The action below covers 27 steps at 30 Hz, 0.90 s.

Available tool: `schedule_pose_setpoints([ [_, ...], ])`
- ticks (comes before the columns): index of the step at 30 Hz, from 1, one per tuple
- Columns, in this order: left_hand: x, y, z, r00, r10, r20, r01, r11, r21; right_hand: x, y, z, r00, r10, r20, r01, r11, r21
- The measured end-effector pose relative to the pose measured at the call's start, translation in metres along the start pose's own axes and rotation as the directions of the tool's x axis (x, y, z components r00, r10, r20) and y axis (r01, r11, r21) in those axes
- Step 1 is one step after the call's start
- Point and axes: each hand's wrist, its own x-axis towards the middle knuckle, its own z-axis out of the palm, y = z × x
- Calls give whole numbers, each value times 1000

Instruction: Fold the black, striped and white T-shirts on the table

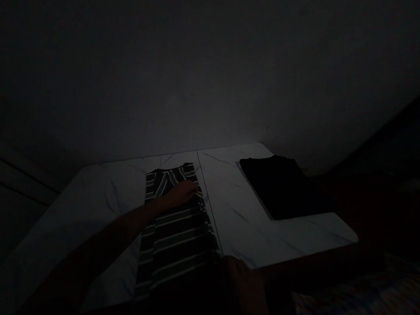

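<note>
Nearest in, at the bottom of the frame, right of centre, here's the right hand (242, 279), up against the near right side of the striped shirt (178, 239). Its fingers look bent, but it's too dark to tell whether they grasp the cloth. Multicoloured cloth (364, 299) fills the lower right corner.

Now the striped shirt, lying on the bench (229, 195) just left of centre, its long axis running from the lower edge of the frame away toward the wall (199, 82), a slight lean in it. And there's the left hand (182, 193), reaching in from the lower left, across the shirt's far part, fingers bent down at its right edge; whether they pinch the fabric, can't tell. So the shirt spreads beneath the left hand and toward us, while from the right hand it lies to the left and away. Left is nearer the collar, right nearer the close end.

A dark seam (211, 208) passes just beside the shirt's right edge. Across it, well apart, sits the black shirt (288, 189), right of centre. Behind everything, the wall.

The count: two hands, one striped shirt, one black shirt, one bench.
</note>
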Motion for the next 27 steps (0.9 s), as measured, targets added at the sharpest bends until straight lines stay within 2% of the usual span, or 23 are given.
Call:
schedule_pose_setpoints([
  [3, -2, 3, 6, 997, -45, -58, 46, 999, 27, 1, 2, 1, 999, -48, -24, 49, 996, 72],
  [8, -15, 12, 16, 968, -91, -236, 97, 995, 16, -3, 10, 17, 983, -90, -160, 113, 984, 141],
  [12, -26, 28, 24, 953, -144, -267, 130, 989, -70, -4, 14, 22, 963, -153, -220, 201, 956, 212],
  [15, -28, 41, 29, 965, -76, -253, 53, 994, -93, -2, 14, 16, 942, -155, -299, 253, 911, 325],
  [18, -25, 47, 30, 982, 49, -181, -52, 999, -15, -6, 16, 11, 943, -43, -329, 195, 874, 445],
  [20, -22, 44, 29, 988, 84, -133, -81, 996, 31, -17, 20, 9, 963, 90, -254, 65, 836, 545],
  [21, -21, 42, 29, 989, 91, -116, -87, 995, 42, -24, 22, 10, 970, 161, -180, -18, 791, 612],
  [23, -19, 37, 27, 991, 103, -88, -98, 993, 59, -39, 26, 12, 964, 266, 21, -192, 637, 747],
  [25, -17, 31, 27, 992, 104, -68, -98, 991, 89, -51, 25, 18, 942, 277, 187, -305, 480, 823],
  [27, -16, 27, 27, 993, 105, -54, -99, 989, 113, -56, 20, 25, 925, 232, 302, -367, 329, 870],
])
